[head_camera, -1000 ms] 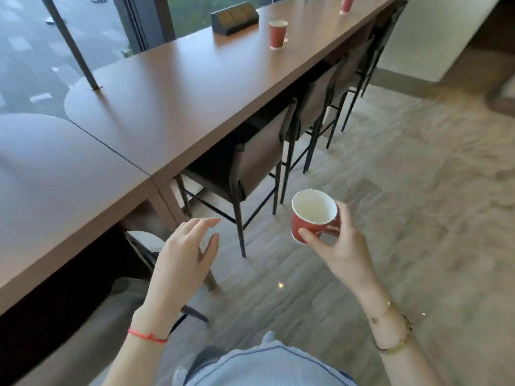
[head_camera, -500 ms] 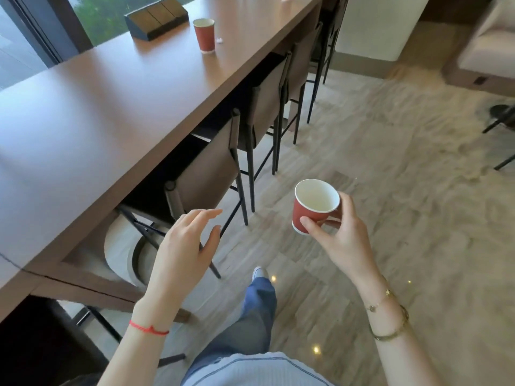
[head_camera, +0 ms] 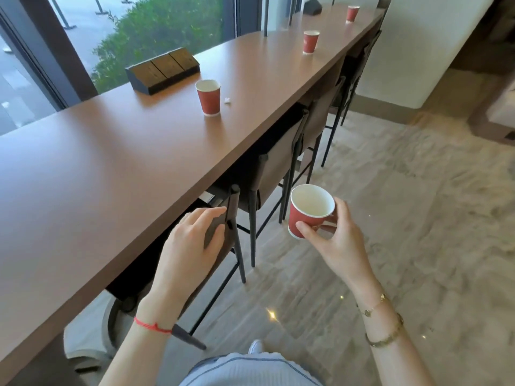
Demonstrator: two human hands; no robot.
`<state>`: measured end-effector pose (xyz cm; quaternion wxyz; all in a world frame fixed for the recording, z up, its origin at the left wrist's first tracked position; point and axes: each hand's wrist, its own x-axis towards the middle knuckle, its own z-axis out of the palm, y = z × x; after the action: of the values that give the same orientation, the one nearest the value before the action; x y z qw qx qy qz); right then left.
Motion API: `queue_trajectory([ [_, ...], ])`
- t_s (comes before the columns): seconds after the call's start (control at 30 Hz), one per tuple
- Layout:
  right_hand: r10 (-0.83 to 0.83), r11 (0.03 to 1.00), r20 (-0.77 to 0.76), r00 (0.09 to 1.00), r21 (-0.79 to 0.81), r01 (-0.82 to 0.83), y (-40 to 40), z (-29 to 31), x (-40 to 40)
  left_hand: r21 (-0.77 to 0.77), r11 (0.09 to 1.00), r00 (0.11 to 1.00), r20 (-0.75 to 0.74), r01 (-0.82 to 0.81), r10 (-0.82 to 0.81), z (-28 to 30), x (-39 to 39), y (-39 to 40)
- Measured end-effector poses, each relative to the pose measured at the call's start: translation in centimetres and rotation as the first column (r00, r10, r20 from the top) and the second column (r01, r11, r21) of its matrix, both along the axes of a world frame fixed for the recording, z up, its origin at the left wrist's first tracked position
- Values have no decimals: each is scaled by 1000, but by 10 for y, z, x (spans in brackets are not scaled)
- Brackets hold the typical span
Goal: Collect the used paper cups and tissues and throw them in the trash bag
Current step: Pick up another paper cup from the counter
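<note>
Fingers of the right hand [head_camera: 338, 240] are wrapped round a red paper cup [head_camera: 310, 210] at lower centre-right of the frame, thumb on the near wall and the others behind, rim up and tipped slightly toward the camera; it looks empty. The left hand [head_camera: 189, 246] is loosely spread and grasps nothing, hovering by the top of a chair back [head_camera: 232, 207] at the edge of the surface [head_camera: 111, 176].

The next cup [head_camera: 208, 97] stands upright on that surface, up and slightly left of the free fingers, in the upper middle of the frame. Its long axis is vertical, so a side grasp fits. The empty left hand is nearer and on the surface side, so I judge it the natural one to reach; the right would have to cross over while already full. Just right of that cup, close but apart, lies a small white scrap [head_camera: 227, 100], probably a tissue, though it is too small to be sure.

A dark wooden box [head_camera: 163, 69] sits behind the cup toward the window, clear of the reach. Two more cups [head_camera: 310, 41] [head_camera: 352, 13] stand farther along at upper right. Chairs are tucked under the surface edge; only the near chair back stands close to the left hand. No trash bag is in view.
</note>
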<state>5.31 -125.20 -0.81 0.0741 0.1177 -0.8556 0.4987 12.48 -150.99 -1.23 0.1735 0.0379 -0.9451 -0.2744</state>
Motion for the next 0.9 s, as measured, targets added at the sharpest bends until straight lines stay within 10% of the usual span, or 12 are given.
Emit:
queue_trajectory([
  [0.43,256,966,3,967,-27,-256,-51,3,-220,-22,948,948,-45,-317,316,8,-188,-45],
  [0.9,558,830,14,830,-8,-558,-128,14,-461,328,747,800,47,-578,598,-1,-387,-88],
])
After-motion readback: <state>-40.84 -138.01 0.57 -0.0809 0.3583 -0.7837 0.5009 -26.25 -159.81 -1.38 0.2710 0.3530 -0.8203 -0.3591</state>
